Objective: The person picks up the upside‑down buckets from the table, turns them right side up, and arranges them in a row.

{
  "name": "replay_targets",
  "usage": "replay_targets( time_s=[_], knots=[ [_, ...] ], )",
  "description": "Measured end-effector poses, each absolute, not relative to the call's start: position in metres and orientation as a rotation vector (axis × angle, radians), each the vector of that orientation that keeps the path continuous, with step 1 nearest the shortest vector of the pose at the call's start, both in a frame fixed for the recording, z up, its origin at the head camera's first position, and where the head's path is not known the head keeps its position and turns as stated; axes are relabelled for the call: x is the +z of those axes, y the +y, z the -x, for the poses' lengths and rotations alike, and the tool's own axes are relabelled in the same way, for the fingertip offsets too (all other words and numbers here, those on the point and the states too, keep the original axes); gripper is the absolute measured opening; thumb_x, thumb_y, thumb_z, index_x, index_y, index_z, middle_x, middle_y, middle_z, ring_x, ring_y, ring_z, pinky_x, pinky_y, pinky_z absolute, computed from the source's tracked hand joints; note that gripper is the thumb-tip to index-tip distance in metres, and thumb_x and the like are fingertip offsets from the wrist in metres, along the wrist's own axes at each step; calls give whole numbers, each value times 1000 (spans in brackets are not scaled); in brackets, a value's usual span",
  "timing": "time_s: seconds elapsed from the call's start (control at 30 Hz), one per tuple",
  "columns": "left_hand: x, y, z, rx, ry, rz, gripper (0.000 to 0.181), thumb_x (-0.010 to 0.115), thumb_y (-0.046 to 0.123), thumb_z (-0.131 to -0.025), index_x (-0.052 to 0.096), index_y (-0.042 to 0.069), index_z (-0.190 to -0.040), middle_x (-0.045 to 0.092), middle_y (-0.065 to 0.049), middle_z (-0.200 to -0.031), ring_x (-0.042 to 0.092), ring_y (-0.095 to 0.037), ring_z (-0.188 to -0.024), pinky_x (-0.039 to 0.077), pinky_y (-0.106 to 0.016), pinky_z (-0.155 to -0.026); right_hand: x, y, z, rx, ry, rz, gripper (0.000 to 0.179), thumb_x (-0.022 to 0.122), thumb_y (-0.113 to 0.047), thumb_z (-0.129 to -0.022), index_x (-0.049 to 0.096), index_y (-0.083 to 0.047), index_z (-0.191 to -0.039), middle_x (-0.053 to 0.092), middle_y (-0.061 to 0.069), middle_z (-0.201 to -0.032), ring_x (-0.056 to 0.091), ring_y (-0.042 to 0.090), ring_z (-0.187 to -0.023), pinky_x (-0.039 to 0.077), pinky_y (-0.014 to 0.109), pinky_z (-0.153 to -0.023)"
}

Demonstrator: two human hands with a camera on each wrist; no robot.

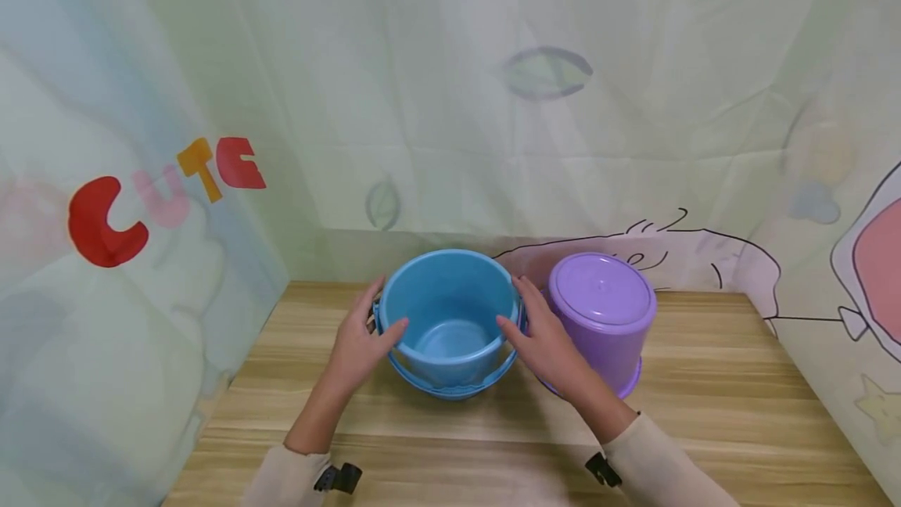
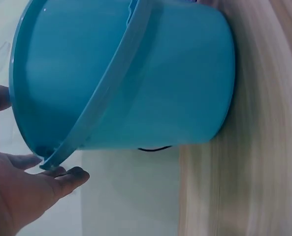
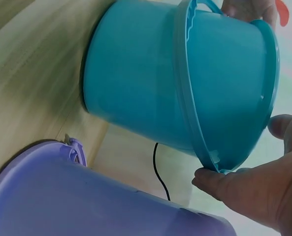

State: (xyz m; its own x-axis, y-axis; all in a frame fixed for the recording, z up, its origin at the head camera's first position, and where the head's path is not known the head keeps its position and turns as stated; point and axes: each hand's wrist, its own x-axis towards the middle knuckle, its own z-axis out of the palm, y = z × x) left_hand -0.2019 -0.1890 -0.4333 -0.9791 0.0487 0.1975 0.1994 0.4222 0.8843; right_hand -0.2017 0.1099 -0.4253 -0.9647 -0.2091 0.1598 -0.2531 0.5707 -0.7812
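A blue bucket (image 1: 450, 296) stands upright on the wooden table, its mouth facing up and its inside bare. Its handle (image 1: 454, 392) hangs down across the near side. On the left, my left hand (image 1: 359, 343) grips the rim, thumb on the near edge and fingers outside by the handle joint. My right hand (image 1: 549, 339) holds the opposite side of the rim in the same way. Close by the right hand, a purple bucket (image 1: 605, 350) stands upside down with its base up. In the right wrist view, a handle joint (image 3: 77, 151) shows at the purple bucket's rim.
The wooden table (image 1: 450, 460) ends at a printed cloth backdrop (image 1: 422, 100), which also rises along the left and right sides. Dark straps (image 1: 338, 479) sit at both sleeve cuffs.
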Motion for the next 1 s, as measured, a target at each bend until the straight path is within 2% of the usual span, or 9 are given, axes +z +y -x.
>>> replay_targets(
  time_s=[0.13, 0.37, 0.63, 1.0],
  knots=[
    [-436, -185, 198, -1608, -2525, 234, 83, 74, 20, -95, 27, 4, -162, 30, -20, -165, 37, -45, -148, 40, -61, -112, -427, 110, 198, 1388, -2744, -406, 76, 63, -32, -103, 24, -10, -164, 18, 15, -172, 18, 40, -158, 27, 62, -122],
    [-440, -184, 196, -1582, -2497, 274, 75, 73, 15, -96, 34, 2, -158, 32, -22, -163, 33, -46, -150, 37, -62, -113, -430, 110, 198, 1384, -2740, -433, 74, 62, -30, -104, 25, -4, -163, 16, 16, -172, 19, 39, -158, 26, 62, -123],
    [-443, -187, 196, -1697, -2450, 341, 72, 67, 10, -100, 29, 2, -161, 23, -22, -168, 27, -47, -153, 34, -53, -115, -431, 110, 198, 1362, -2746, -431, 75, 62, -30, -104, 25, -3, -163, 17, 18, -172, 21, 40, -157, 28, 63, -122],
    [-444, -190, 210, -1713, -2454, 378, 73, 66, 12, -101, 28, 0, -161, 23, -23, -167, 29, -47, -152, 37, -50, -114, -429, 109, 209, 1373, -2760, -425, 76, 61, -34, -104, 25, -5, -163, 16, 16, -172, 20, 39, -158, 28, 61, -122]
  ],
)
